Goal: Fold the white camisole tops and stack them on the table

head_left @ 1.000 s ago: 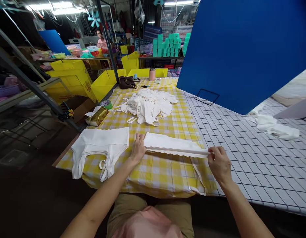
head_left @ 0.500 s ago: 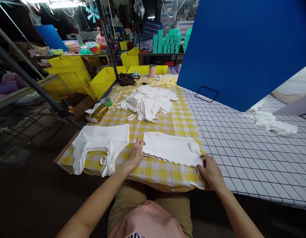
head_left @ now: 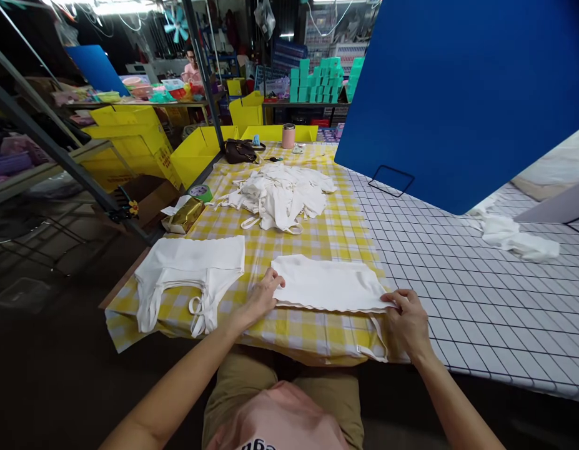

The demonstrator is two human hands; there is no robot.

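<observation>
A white strappy top (head_left: 326, 284) lies flat in front of me on a yellow checked tablecloth (head_left: 298, 328), its scalloped edge towards me. My left hand (head_left: 265, 294) is closed on its left end, fingertips pinching the cloth. At the right end, my right hand (head_left: 408, 319) pinches the corner near the scalloped edge between thumb and fingers. A thin white strap (head_left: 376, 340) trails from that corner towards the table's front edge. To the left lie white strappy tops (head_left: 190, 256), laid flat with their straps towards me; how many layers cannot be made out.
A heap of white garments (head_left: 282, 194) sits further back. Behind it are a dark bag (head_left: 241, 151) and a pink flask (head_left: 288, 135). Green tape (head_left: 201, 192) and a gold packet (head_left: 186, 215) lie at left. A large blue board (head_left: 458, 94) stands at right on a grid-patterned cloth (head_left: 458, 300).
The top's near edge has lifted slightly and pulled straighter. My right hand has shifted a little right, and my left hand has moved slightly right along the end.
</observation>
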